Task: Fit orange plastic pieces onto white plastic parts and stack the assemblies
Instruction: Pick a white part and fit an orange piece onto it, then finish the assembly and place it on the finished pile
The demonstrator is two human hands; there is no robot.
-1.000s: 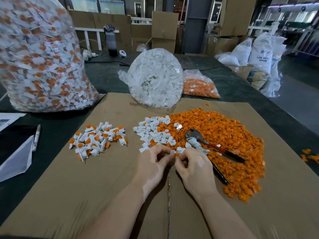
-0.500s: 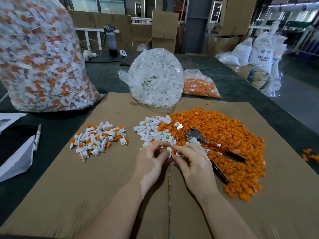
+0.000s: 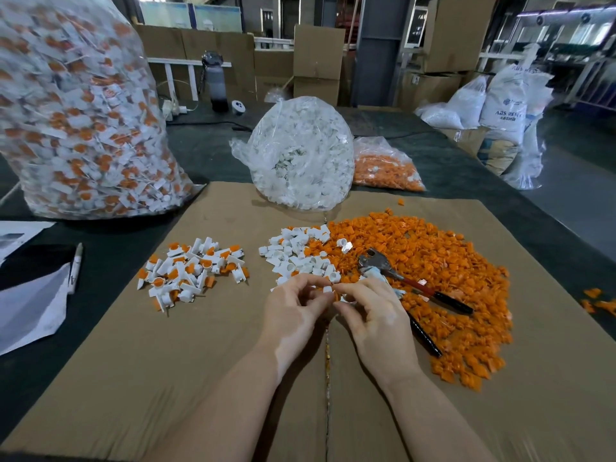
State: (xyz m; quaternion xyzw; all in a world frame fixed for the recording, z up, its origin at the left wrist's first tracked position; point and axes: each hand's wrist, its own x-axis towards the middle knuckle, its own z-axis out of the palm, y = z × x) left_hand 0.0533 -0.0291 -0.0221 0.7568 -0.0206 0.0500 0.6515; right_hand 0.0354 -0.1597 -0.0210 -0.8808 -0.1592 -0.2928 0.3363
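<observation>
**Parts on the cardboard**

A broad heap of orange pieces [image 3: 433,278] lies right of centre; a smaller cluster of white parts [image 3: 296,253] touches its left edge. A pile of finished assemblies [image 3: 190,271] lies apart, farther left.

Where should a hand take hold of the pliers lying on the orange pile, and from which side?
Grip the pliers by the upper red-and-black handle, coming from above on the right. Both handles splay toward the near right on the orange pieces, so that end is probably the freest; the metal head lies by the white parts.
</observation>
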